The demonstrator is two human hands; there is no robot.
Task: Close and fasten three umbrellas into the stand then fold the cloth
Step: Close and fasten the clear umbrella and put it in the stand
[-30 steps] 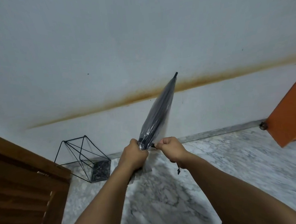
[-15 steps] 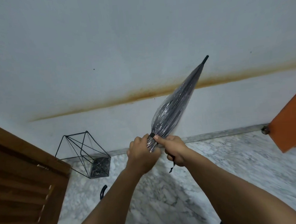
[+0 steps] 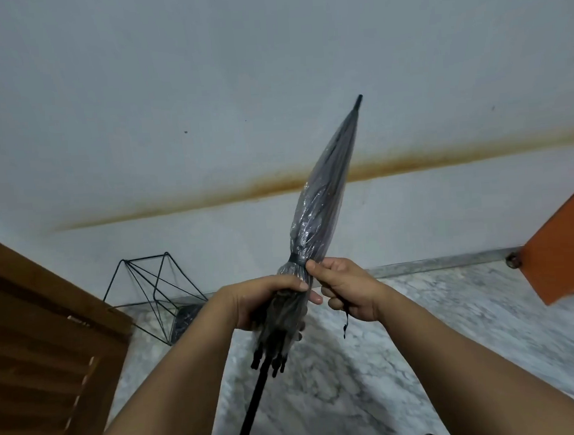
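A closed clear-plastic umbrella (image 3: 324, 195) with black ribs points up and to the right, its black tip near the wall. My left hand (image 3: 264, 302) grips the gathered canopy low down, just above the rib ends. My right hand (image 3: 347, 291) pinches the black strap wound round the canopy, with a short black cord hanging below the fist. The black shaft (image 3: 253, 407) runs down between my forearms. An empty black wire umbrella stand (image 3: 156, 292) sits on the floor by the wall, left of my hands.
A brown slatted wooden door (image 3: 41, 350) fills the lower left. An orange panel (image 3: 569, 247) juts in at the right edge. Grey marble floor (image 3: 453, 324) meets a white wall with a rusty stain line.
The umbrella has swung more upright and come closer. My left hand has slid down the canopy, and the strap now circles the canopy under my right fingers.
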